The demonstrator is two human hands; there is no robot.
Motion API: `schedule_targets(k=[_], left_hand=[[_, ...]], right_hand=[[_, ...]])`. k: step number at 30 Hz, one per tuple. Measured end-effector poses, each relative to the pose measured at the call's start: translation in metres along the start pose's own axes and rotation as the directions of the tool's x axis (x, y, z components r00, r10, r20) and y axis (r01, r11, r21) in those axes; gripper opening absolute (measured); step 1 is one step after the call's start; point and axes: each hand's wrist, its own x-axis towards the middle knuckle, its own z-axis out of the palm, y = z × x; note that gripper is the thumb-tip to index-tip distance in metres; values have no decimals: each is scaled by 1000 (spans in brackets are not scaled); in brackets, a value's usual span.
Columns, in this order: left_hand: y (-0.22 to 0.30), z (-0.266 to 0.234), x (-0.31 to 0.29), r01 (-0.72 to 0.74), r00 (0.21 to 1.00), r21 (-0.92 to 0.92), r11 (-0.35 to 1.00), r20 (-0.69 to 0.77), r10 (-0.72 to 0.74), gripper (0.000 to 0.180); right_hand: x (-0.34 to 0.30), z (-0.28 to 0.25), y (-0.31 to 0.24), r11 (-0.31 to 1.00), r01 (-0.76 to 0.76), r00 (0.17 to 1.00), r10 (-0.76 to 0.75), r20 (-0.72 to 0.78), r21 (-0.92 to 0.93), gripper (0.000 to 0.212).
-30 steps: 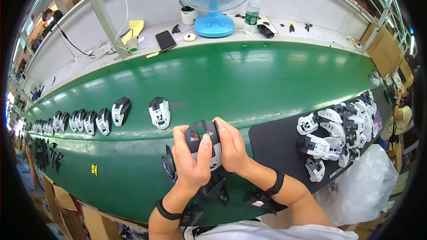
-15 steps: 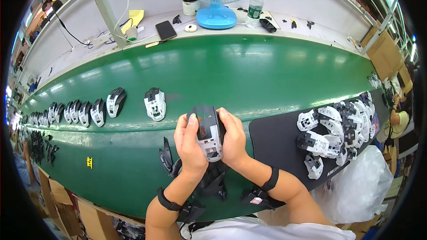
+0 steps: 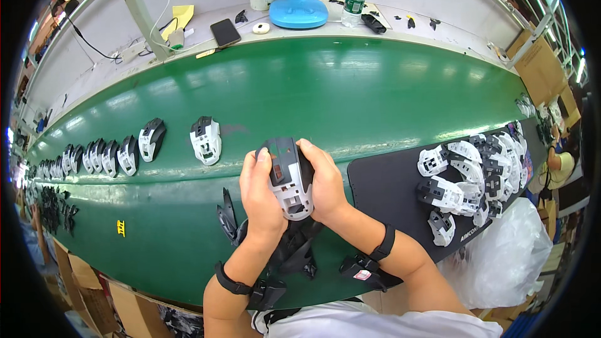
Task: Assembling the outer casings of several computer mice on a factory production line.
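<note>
Between my two hands is a mouse shell (image 3: pixel 292 178), its upper part dark grey and its lower part white with cut-outs. My left hand (image 3: pixel 261 197) grips its left side, thumb along the top edge. From the right, my right hand (image 3: pixel 327 181) is wrapped round the dark side, thumb near the upper corner. Below the hands lie black plastic pieces (image 3: pixel 299 253), partly covered by my wrists. Left of my left hand rests a curved black side piece (image 3: pixel 228 213). A similar grey-and-white mouse shell (image 3: pixel 206 141) lies on the green table farther left.
A row of mouse shells (image 3: pixel 128 155) runs leftward on the green table (image 3: pixel 300 87). On the right, a black mat (image 3: pixel 382 197) carries heaped white-and-grey shells (image 3: pixel 463 197). A yellow piece (image 3: pixel 121 228) lies left. A blue fan (image 3: pixel 298 12) and bottle (image 3: pixel 355 0) stand behind.
My view has shifted slightly, so the table things sit a little higher and farther left. Both hands still grip the mouse shell, which is slightly turned.
</note>
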Motion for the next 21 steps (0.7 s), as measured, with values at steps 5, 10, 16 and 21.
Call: schedule_targets(k=[5,10,16,21], left_hand=[[8,-2,4,77,996,-110,991,-29,-81,16],[11,-30,25,307,950,-261,915,23,-312,35],[8,-39,29,371,928,-380,847,124,-351,36],[17,-16,20,324,942,-366,872,40,-333,32]], right_hand=[[-1,-1,4,999,-47,994,48,94,-13,30],[8,-12,-11,923,-91,908,231,351,-374,42],[11,-11,-9,935,-43,873,207,441,-353,60],[11,-17,-21,937,-50,860,216,462,-345,63]])
